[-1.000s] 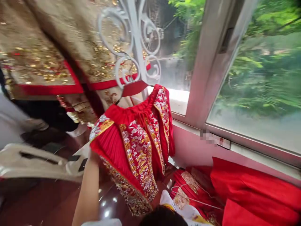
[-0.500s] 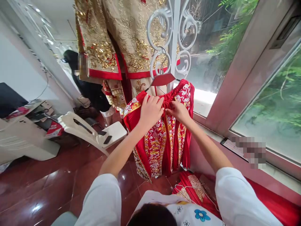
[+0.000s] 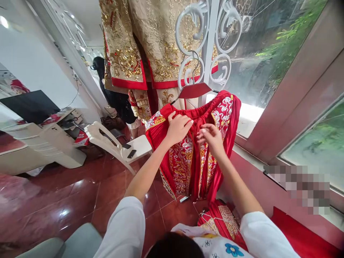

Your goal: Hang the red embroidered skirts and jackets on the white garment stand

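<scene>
View from a head cam, looking down at two bare arms in white sleeves. Far left: a dark monitor (image 3: 29,105) on a white desk, then a white plastic chair (image 3: 113,141) w/ a phone on its seat, over glossy red floor tiles (image 3: 67,200). Centre: a red pleated skirt (image 3: 193,154) w/ gold and silver embroidery hangs from a red hanger (image 3: 195,89), hooked on a white scrolled metal stand (image 3: 206,46). A gold embroidered robe (image 3: 150,43) hangs behind it. The skirt's long axis runs straight down, waistband at top. The left hand (image 3: 178,127) is closed, pinching the gathered waistband near its middle. Just right of it, the right hand (image 3: 211,138) sits slightly lower, fingers curled at the front of the skirt; can't tell if it grips cloth or only touches. Both hands are in front of the skirt, close together, left one nearer the waistband's top edge. Far right: a window frame (image 3: 292,82) w/ greenery outside, and more red fabric (image 3: 303,236) on the floor below.
</scene>
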Tool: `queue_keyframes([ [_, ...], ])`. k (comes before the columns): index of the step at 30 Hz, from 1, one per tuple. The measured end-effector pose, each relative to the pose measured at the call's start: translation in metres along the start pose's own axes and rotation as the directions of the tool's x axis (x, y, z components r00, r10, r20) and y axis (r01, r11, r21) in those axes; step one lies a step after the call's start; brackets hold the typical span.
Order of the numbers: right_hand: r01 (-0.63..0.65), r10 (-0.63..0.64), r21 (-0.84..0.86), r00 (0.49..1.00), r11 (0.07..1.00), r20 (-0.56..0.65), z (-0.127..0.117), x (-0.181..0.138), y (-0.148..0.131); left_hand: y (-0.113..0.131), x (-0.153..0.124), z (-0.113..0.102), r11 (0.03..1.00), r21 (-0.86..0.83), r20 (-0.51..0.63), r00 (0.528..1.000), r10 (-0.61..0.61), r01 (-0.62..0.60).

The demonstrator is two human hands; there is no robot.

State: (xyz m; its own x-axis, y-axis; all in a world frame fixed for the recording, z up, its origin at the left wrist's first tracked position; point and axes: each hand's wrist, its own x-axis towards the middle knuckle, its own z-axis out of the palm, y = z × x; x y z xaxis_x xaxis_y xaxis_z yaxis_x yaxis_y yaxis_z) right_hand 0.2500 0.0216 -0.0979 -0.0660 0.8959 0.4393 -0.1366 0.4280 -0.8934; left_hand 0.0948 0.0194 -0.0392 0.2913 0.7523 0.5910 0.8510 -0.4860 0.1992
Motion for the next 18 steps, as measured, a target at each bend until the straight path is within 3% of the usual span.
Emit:
queue_keyframes([
  [2,0.14,-0.171,-0.289,0.982,0.947,-0.084,0.014,-0.002,0.015,-0.001,0.0,-0.005,0.999,-0.043,0.043,0.999,0.003,-0.001],
  [5,0.333,-0.393,-0.607,0.919,0.722,0.038,0.021,0.001,0.026,-0.002,0.0,-0.01,0.997,-0.081,0.081,0.997,-0.005,0.011],
  [8,0.407,-0.388,-0.69,0.901,0.598,0.194,0.002,-0.007,0.019,-0.004,0.0,-0.013,0.994,-0.109,0.1,0.995,-0.015,0.026],
  [10,0.375,-0.313,-0.694,0.923,0.614,0.222,-0.02,-0.031,0.016,-0.006,0.0,-0.015,0.991,-0.13,0.116,0.993,-0.009,0.024],
  [12,0.262,-0.129,-0.643,0.96,0.719,0.247,-0.043,-0.071,0.025,-0.008,0.0,-0.016,0.989,-0.147,0.131,0.991,-0.01,0.03],
  [14,0.004,0.148,-0.498,0.952,0.867,0.266,-0.063,-0.123,0.049,-0.008,0.0,-0.017,0.989,-0.142,0.14,0.99,-0.009,0.029],
  [15,-0.197,0.316,-0.38,0.906,0.904,0.282,-0.072,-0.148,0.065,-0.008,-0.001,-0.017,0.991,-0.134,0.149,0.989,0.007,0.014],
  [16,-0.423,0.473,-0.222,0.833,0.879,0.286,-0.081,-0.172,0.082,-0.007,-0.002,-0.017,0.992,-0.127,0.166,0.986,0.035,-0.014],
  [17,-0.601,0.584,-0.083,0.721,0.795,0.372,-0.09,-0.192,0.098,-0.005,-0.003,-0.017,0.992,-0.12,0.189,0.98,0.068,-0.046],
  [18,-0.635,0.605,-0.069,0.689,0.769,0.398,-0.098,-0.206,0.112,-0.004,-0.005,-0.018,0.99,-0.119,0.215,0.971,0.101,-0.076],
])
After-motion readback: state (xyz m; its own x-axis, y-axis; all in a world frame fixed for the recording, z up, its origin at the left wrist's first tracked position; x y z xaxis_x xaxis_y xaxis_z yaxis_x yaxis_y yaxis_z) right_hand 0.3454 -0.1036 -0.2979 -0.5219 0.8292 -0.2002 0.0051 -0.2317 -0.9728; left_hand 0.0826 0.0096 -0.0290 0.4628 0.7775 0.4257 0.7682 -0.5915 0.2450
